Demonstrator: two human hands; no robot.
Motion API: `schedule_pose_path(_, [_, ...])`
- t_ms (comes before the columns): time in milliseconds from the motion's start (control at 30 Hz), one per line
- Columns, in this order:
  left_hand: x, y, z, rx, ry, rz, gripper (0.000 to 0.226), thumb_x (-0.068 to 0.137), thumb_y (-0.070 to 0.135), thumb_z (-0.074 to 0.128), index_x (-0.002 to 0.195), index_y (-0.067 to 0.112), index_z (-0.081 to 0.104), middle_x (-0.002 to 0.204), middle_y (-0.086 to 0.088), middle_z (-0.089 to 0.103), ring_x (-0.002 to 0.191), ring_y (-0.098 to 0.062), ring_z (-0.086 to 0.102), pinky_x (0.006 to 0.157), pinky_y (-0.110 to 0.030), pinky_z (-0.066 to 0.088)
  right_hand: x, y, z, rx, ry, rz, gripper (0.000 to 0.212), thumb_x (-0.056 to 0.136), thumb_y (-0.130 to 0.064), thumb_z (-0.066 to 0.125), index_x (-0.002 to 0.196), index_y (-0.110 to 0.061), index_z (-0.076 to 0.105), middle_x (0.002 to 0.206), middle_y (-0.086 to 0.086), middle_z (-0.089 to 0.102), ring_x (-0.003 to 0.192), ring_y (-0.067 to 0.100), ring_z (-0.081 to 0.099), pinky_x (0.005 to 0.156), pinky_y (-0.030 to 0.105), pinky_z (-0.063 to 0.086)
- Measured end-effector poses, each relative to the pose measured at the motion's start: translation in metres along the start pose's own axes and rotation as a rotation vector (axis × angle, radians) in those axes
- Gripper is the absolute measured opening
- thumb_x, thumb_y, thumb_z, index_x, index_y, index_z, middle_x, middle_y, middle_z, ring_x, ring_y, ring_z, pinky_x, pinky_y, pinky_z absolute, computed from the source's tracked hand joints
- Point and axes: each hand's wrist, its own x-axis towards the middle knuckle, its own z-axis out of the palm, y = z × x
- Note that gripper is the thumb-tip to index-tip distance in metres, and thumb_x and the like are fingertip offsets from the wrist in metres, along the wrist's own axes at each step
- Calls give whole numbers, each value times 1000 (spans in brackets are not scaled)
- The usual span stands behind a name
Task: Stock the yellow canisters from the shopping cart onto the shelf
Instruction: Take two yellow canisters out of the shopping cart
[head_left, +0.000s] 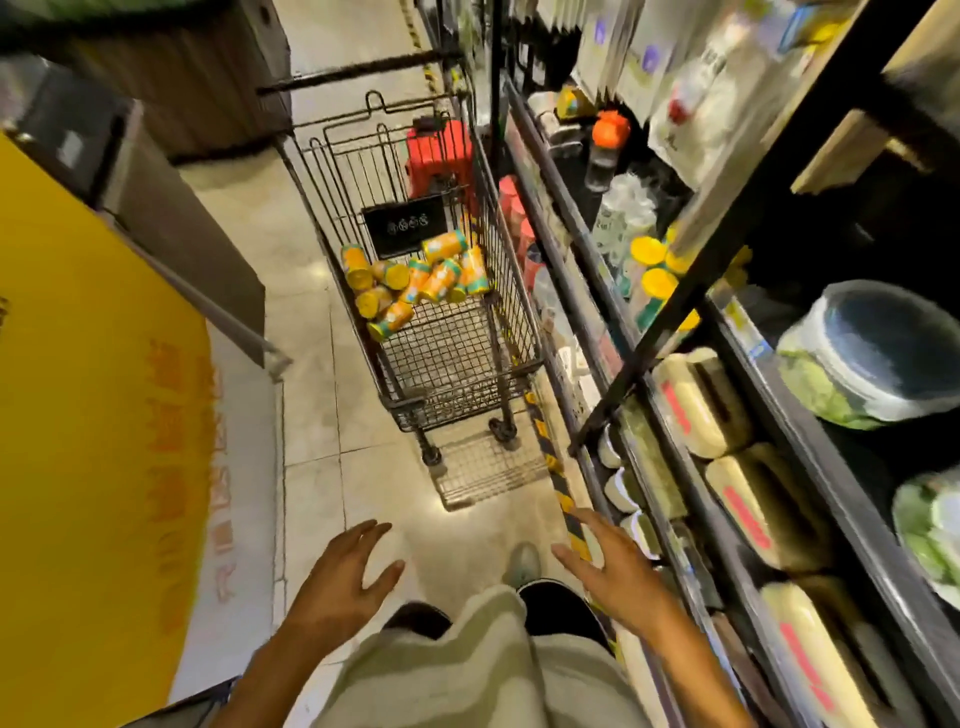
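A black wire shopping cart (498, 332) stands in the aisle ahead of me, close to the shelving on the right. Several yellow canisters (415, 280) with teal bands lie jumbled in its far half. On the shelf (613, 312) to the right, a few yellow-lidded canisters (649, 260) stand upright beside clear jars. My left hand (345, 577) and my right hand (613, 561) hang low in front of my body, fingers spread, holding nothing. Both are well short of the cart.
A red plastic stool (439, 156) sits beyond the cart. A yellow display panel (88, 415) fills the left side. The right shelves hold bagged goods (696, 400), lidded tubs (872, 353) and an orange-capped jar (610, 130). Tiled floor lies between me and the cart.
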Motion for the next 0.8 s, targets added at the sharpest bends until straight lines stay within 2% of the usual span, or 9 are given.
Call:
schedule_pose_path(100, [20, 18, -12, -57, 64, -53, 72, 88, 71, 40, 147, 30, 41, 154, 6, 40, 142, -12, 33, 117, -28, 27, 40, -16, -23, 9, -62, -53, 61, 90, -56, 61, 144, -30, 45, 146, -12, 45, 136, 5, 41, 113, 25, 35])
schedule_pose_path(233, [49, 36, -22, -98, 115, -86, 78, 81, 79, 33, 146, 36, 40, 152, 9, 41, 141, -10, 35, 116, -30, 30, 89, -32, -45, -64, -136, -105, 89, 76, -85, 45, 145, -28, 44, 147, -9, 44, 137, 10, 40, 113, 27, 35])
schedule_pose_path(267, [56, 39, -25, -100, 121, -98, 78, 81, 80, 32, 147, 37, 39, 153, 10, 40, 141, -9, 34, 116, -29, 30, 103, -36, -50, -74, -157, -112, 84, 79, -80, 49, 145, -28, 44, 147, -9, 45, 137, 11, 41, 112, 27, 35])
schedule_pose_path(333, [67, 43, -31, -111, 135, -124, 81, 80, 82, 28, 147, 37, 38, 154, 11, 38, 142, -8, 32, 116, -29, 30, 126, -45, -56, -98, -191, -113, 65, 91, -57, 59, 145, -26, 43, 146, -11, 43, 137, 9, 40, 112, 25, 34])
schedule_pose_path(433, [85, 42, -43, -128, 156, -151, 89, 77, 88, 23, 147, 35, 38, 154, 9, 38, 142, -11, 32, 116, -28, 29, 159, -60, -58, -104, -226, -125, 60, 93, -50, 61, 145, -26, 44, 144, -14, 43, 136, 7, 40, 113, 24, 34])
schedule_pose_path(500, [99, 36, -51, -145, 155, -175, 79, 84, 81, 33, 147, 34, 39, 154, 8, 39, 142, -11, 32, 116, -28, 30, 182, -73, -56, -127, -237, -128, 56, 93, -48, 62, 143, -28, 45, 137, -16, 45, 132, 6, 43, 107, 18, 33])
schedule_pose_path(600, [127, 22, -62, -193, 138, -180, 61, 93, 61, 48, 148, 38, 35, 156, 8, 36, 143, -10, 30, 118, -32, 29, 212, -97, -52, -156, -247, -112, 56, 93, -49, 60, 144, -28, 44, 136, -17, 42, 132, 4, 40, 108, 18, 30])
schedule_pose_path(700, [167, 4, -82, -201, 120, -165, 59, 95, 52, 53, 149, 38, 34, 156, 10, 34, 143, -10, 30, 117, -30, 29, 248, -120, -41, -182, -211, -78, 54, 94, -44, 61, 143, -26, 46, 134, -17, 41, 131, 6, 40, 106, 16, 28])
schedule_pose_path(800, [206, -6, -109, -221, 107, -127, 57, 97, 45, 54, 149, 32, 37, 156, 7, 37, 143, -12, 31, 117, -30, 29, 280, -145, -33, -195, -210, -45, 54, 94, -45, 62, 142, -27, 47, 134, -15, 46, 130, 9, 44, 104, 22, 33])
